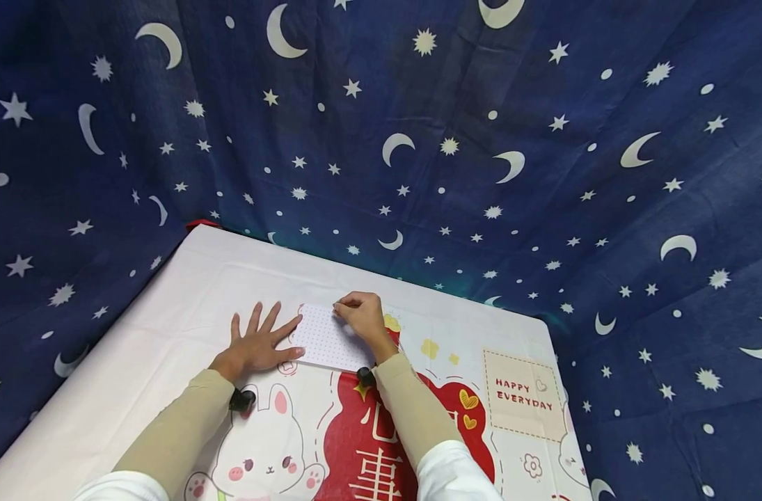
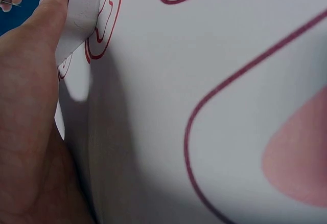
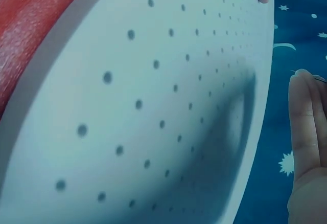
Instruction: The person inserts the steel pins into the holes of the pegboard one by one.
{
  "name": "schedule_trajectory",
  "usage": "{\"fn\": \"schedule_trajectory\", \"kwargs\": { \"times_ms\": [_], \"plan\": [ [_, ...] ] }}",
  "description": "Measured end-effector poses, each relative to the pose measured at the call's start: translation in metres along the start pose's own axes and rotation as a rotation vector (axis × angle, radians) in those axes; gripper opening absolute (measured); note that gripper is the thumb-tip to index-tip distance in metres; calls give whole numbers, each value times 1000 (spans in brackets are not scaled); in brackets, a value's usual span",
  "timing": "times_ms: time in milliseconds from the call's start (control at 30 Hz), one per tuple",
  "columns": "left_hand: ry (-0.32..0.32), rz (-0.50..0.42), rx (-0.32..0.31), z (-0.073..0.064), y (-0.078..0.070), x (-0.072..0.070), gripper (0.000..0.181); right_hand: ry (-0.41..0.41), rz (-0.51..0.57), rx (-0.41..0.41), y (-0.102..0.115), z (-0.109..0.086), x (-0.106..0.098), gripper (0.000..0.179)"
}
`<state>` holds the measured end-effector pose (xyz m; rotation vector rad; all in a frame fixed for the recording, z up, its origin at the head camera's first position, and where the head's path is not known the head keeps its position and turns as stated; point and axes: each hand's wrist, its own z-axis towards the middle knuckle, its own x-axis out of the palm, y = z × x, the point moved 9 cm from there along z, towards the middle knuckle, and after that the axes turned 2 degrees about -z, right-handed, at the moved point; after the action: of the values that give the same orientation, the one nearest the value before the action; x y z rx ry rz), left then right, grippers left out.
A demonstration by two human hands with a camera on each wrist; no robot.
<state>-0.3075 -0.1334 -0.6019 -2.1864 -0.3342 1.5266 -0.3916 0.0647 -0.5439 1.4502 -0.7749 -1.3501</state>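
Grey and very thin, a needle-like pin (image 2: 11, 3) is pinched between the thumb and fingers of the right hand (image 1: 363, 319), which hangs over the far part of a white perforated board (image 1: 330, 341), the fingertips clear of its surface. Small dark holes run across the board in even rows; it lies flat, and the right wrist covers its right side from the head view. At its left edge the left hand (image 1: 255, 348) has its fingers spread wide apart, thumb and forefinger touching the board, the others reaching over the tablecloth (image 1: 230, 285) on the desk. Beige sleeves (image 1: 183, 424) cover both forearms, with a black wrist camera (image 1: 241, 399) under each wrist. Nearer the person, the cloth carries a printed rabbit (image 1: 264, 445) and a red panel (image 1: 349, 431) with white Chinese characters; to the right is a printed "HAPPY EVERYDAY" note (image 1: 523, 394). Beyond the desk hangs a navy curtain (image 1: 418, 90) patterned with pale moons and stars.
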Motion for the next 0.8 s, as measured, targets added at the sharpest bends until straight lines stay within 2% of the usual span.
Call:
{"fn": "schedule_trajectory", "kwargs": {
  "times_ms": [167, 400, 667, 800],
  "plan": [
    [2, -10, -3, 0, 2, 0, 90, -3, -54, 9, -4, 4, 6, 6],
    [-7, -31, -7, 4, 9, 7, 96, -10, -123, 20, -11, 9, 11, 7],
    [11, 10, -20, 1, 3, 4, 89, -12, -188, -3, -14, 9, 13, 6],
    [4, 18, -24, 0, 3, 2, 87, -7, -183, 14, -16, 11, 14, 6]
  ]
}}
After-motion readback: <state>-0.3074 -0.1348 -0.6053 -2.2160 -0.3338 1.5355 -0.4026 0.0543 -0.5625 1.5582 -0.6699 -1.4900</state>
